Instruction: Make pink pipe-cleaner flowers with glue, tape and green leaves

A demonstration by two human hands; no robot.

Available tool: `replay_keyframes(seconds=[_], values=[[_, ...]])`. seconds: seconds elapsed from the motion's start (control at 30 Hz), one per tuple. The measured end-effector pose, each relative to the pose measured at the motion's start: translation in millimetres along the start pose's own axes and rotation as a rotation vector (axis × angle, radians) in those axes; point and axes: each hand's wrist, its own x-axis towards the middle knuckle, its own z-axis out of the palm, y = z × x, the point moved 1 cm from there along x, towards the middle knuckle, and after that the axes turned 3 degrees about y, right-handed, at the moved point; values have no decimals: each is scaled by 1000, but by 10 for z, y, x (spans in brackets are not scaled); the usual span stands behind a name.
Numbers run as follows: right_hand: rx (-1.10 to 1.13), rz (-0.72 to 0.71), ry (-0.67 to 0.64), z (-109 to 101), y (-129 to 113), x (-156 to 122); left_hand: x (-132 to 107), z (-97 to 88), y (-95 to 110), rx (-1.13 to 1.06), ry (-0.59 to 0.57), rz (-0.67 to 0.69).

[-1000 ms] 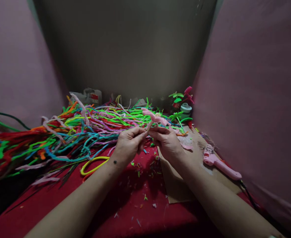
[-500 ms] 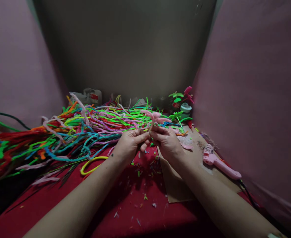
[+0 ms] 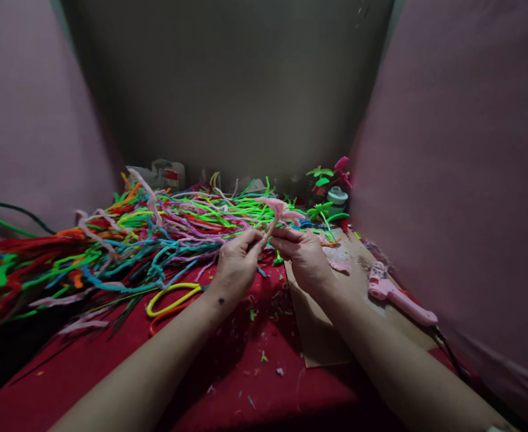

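Low over the table I hold up a pink pipe-cleaner flower (image 3: 276,207) on a thin, pale stem. The thumb and forefinger of my left hand (image 3: 237,264) pinch the lower end of that stem. My right hand (image 3: 308,259) is closed too, its fingertips pressed together at the stem just under the petals. What lies between those fingertips is partly hidden. Beneath my left wrist lie scissors with yellow and orange handles (image 3: 174,294), their blades mostly covered by my arm.
A large heap of coloured pipe cleaners (image 3: 156,240) spreads across the left and back. On the right, a pink glue gun (image 3: 401,294) rests on cardboard (image 3: 322,342). Green pipe-cleaner pieces (image 3: 320,210) stand near a small jar (image 3: 337,198). Scraps dot the red cloth (image 3: 228,384).
My left hand has shifted slightly left and turned, and the flower has tilted with its stem slanting more. More of the scissor handles shows.
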Motion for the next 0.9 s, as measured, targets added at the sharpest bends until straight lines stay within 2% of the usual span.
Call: replay_keyframes(seconds=[0.17, 0.3, 0.5, 0.8, 0.9], values=[[10, 82, 72, 18, -43, -10, 16, -26, 112, -436, -131, -324], [40, 163, 101, -20, -44, 8, 26, -51, 139, -669, -235, -477], [69, 217, -3, -113, -24, 67, 24, -59, 110, -740, -316, -502], [84, 198, -25, -72, -23, 32, 10, -51, 64, -717, -387, -499], [55, 177, 25, -50, -30, 11, -3, -26, 86, -616, -345, -467]])
